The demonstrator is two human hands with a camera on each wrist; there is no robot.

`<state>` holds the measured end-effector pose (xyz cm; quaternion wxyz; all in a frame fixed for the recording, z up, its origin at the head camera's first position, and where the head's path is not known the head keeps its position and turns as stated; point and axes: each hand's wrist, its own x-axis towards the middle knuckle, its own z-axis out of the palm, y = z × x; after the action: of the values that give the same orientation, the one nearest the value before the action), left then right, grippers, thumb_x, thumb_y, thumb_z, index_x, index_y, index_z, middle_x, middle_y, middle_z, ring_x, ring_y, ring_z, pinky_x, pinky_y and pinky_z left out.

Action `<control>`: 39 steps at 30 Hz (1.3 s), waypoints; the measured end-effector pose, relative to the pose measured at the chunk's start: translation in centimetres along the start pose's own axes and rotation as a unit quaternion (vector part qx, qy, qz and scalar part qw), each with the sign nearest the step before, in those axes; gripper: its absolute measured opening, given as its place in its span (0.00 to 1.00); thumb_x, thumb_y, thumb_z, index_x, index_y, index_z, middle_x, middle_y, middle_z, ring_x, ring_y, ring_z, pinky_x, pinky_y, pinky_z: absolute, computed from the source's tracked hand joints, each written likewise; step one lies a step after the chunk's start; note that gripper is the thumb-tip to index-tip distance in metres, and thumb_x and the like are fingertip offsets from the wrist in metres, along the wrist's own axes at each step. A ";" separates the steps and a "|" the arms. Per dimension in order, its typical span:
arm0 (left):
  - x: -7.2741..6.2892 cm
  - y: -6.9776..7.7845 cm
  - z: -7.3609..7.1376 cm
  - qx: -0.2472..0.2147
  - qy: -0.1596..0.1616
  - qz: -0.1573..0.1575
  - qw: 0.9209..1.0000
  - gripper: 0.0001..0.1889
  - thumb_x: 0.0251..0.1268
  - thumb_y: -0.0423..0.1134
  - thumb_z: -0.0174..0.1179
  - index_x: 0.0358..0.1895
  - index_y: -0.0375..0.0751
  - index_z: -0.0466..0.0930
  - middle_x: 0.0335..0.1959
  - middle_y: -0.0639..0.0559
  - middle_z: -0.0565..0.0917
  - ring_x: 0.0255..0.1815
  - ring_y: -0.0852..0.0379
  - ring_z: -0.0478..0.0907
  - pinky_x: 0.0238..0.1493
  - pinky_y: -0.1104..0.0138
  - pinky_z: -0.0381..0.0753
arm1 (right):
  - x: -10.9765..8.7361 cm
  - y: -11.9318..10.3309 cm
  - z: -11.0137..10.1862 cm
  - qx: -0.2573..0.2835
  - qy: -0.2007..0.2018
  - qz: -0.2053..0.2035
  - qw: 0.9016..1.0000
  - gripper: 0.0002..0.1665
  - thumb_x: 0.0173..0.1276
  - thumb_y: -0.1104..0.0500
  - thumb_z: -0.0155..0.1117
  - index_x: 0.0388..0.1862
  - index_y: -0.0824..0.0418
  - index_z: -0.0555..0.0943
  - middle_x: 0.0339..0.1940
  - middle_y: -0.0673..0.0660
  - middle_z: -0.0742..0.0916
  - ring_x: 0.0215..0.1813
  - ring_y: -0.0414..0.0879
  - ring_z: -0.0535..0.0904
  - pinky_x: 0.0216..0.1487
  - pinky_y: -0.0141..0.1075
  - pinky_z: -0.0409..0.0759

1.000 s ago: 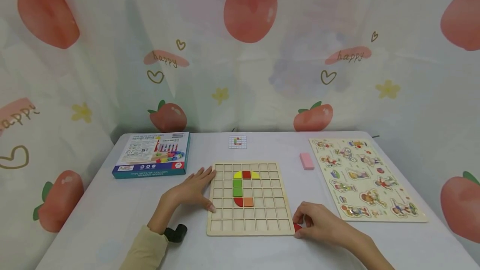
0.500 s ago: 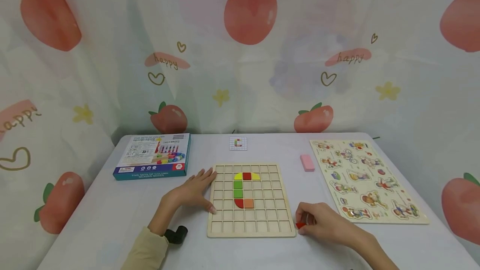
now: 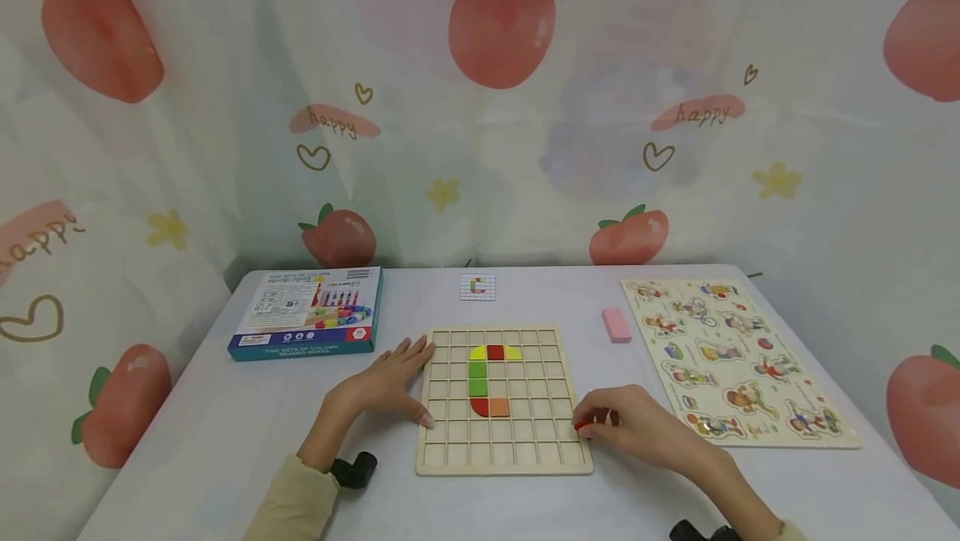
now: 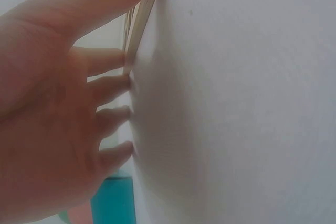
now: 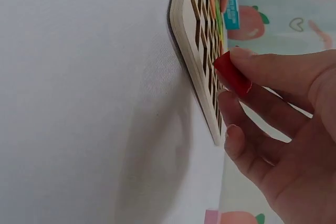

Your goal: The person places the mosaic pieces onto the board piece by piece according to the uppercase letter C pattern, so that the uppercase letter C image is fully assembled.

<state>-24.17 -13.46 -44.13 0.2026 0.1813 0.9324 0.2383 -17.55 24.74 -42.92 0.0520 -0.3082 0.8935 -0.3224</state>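
Observation:
A square wooden grid board lies on the table, with several coloured tiles set in its cells: yellow corner pieces, a red square, green squares, a red rounded piece and an orange square. My left hand rests at the board's left edge, fingers straight and thumb on the rim; in the left wrist view the fingertips touch the table and board edge. Between thumb and fingers my right hand pinches a red block, held just above the board's right edge.
Behind the board lies a small pattern card. A pink block sits to the right, beside a picture puzzle board. At the back left is a flat teal-edged box.
My right hand has lifted the red block from beside the board's lower right corner and moved it up and left to the right edge. The left hand stays put.

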 end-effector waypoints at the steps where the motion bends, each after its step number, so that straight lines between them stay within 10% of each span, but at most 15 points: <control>1: 0.0 0.0 0.0 0.001 0.001 0.000 1.000 0.60 0.48 0.54 0.80 0.83 0.41 0.53 0.86 0.44 0.49 0.87 0.39 0.38 0.83 0.41 0.39 | 0.2 -0.1 0.1 0.000 0.000 0.005 1.000 0.05 0.67 0.61 0.73 0.38 0.49 0.87 0.32 0.38 0.86 0.33 0.28 0.76 0.33 0.27 0.75; 39: 0.2 -0.3 0.1 0.001 -0.003 -0.002 1.000 0.61 0.48 0.55 0.80 0.83 0.44 0.53 0.86 0.46 0.49 0.87 0.41 0.37 0.84 0.41 0.40 | 6.7 -1.4 3.8 0.084 0.000 0.026 0.996 0.04 0.69 0.66 0.70 0.40 0.59 0.88 0.36 0.50 0.90 0.36 0.34 0.83 0.42 0.28 0.85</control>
<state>-24.39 -13.61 -44.45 0.2060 0.1804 0.9324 0.2358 -21.11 17.96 -44.34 0.0862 -0.2798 0.8710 -0.3945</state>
